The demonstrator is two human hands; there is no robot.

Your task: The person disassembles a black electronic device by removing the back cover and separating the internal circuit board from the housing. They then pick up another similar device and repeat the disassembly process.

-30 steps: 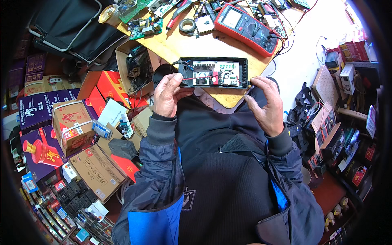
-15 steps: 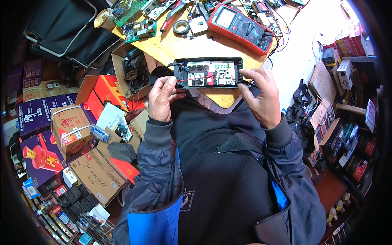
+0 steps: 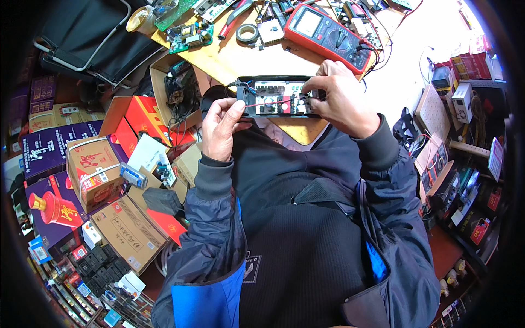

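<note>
An open black electronics case point(image 3: 276, 98) with a circuit board, red wires and small parts inside lies at the near edge of the wooden workbench point(image 3: 229, 54). My left hand point(image 3: 221, 128) grips its left end with thumb and fingers. Over the case's right half, my right hand point(image 3: 342, 101) has its fingertips pinched down among the components; whether it holds a part I cannot tell. A red multimeter point(image 3: 328, 35) lies just beyond the case, its leads trailing to the right.
Loose circuit boards point(image 3: 188, 33), a roll of black tape point(image 3: 248, 34) and pliers crowd the bench's far side. Cardboard and red boxes point(image 3: 95, 172) pile up on the floor to my left. Shelves of small boxes and gadgets point(image 3: 459, 158) stand on my right.
My right hand left the case's right end and came over the top, fingers now reaching into the board. The left hand kept its grip on the left end.
</note>
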